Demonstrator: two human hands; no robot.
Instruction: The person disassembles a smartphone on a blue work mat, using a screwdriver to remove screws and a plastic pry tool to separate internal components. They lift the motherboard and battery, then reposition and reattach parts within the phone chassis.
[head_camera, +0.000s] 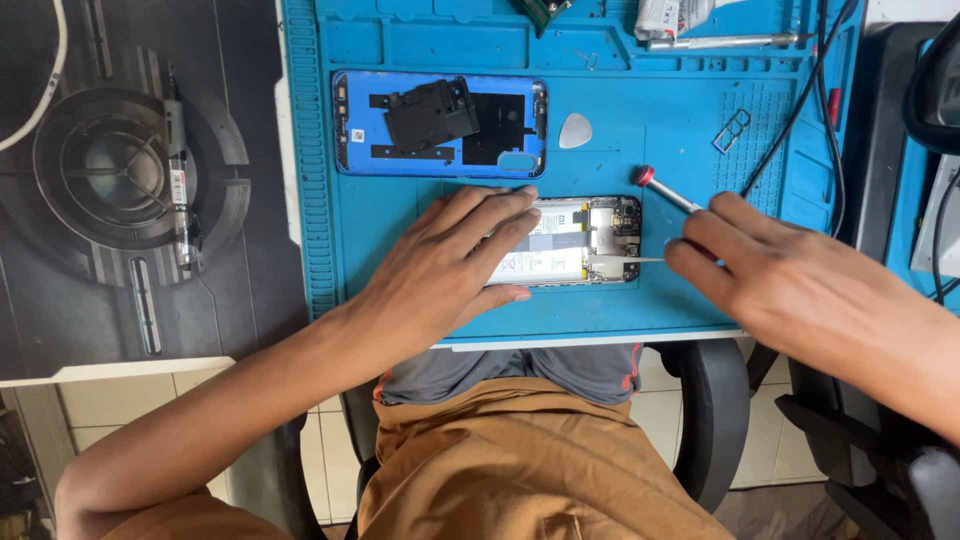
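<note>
Opened phone (590, 240) lies on the mat (400, 300) near its front edge, left hand (450, 265) on its left part, right hand (790, 280) just right of it. Back cover (440, 125) lies behind the phone, pick (575, 131) right of the cover, screwdriver (665, 190) between pick and right hand.

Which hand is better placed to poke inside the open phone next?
Probably the right hand: it holds thin tweezers whose tip already lies over the open phone. The left hand lies flat on the phone, pinning it to the blue mat.
</note>
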